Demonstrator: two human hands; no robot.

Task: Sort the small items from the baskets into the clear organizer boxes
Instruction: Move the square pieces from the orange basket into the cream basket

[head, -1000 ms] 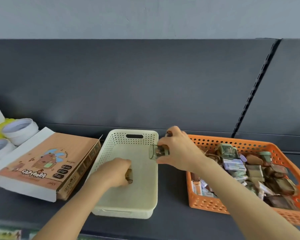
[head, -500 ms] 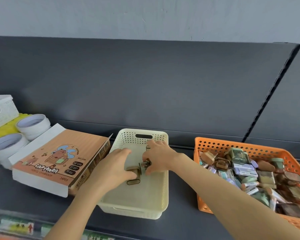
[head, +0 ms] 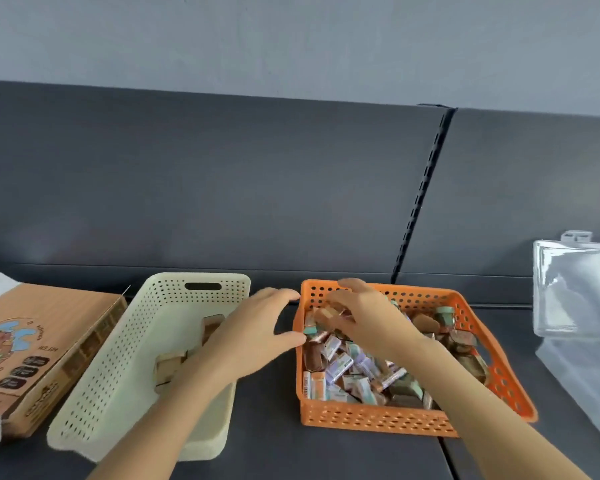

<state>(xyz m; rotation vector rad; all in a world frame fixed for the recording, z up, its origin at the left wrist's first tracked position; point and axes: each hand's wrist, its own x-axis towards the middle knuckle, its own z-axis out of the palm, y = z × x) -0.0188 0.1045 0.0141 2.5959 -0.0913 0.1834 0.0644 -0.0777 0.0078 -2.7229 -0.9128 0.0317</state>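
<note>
Orange basket [head: 378, 421]: perforated plastic, rectangular, lower right of centre in the frame, standing on the dark shelf [head: 326, 457].
Small items [head: 347, 372]: a loose heap fills the orange basket; little wrapped packets and boxes in brown, tan, mint green, lilac and white, lying at all angles, one with a barcode strip against the near-left wall.
Cream basket [head: 118, 358]: perforated, with a slot handle in its far wall; lower left of centre, just beside the orange basket but apart from it.
Sorted pieces [head: 168, 367]: a few tan, blocky pieces lie on the cream basket's floor, partly hidden by the left forearm.
Left hand [head: 257, 336]: hovers over the gap between the two baskets; fingers spread and relaxed, holding nothing, thumb tip at the orange basket's left wall.
Right hand [head: 364, 320]: over the far-left part of the heap, fingers curled down onto a pale tan piece; blur hides whether it is actually grasped.
Printed carton [head: 42, 341]: brown, with a cartoon animal, at the left edge.
Clear pouch [head: 575, 292]: transparent plastic, at the right edge.
</note>
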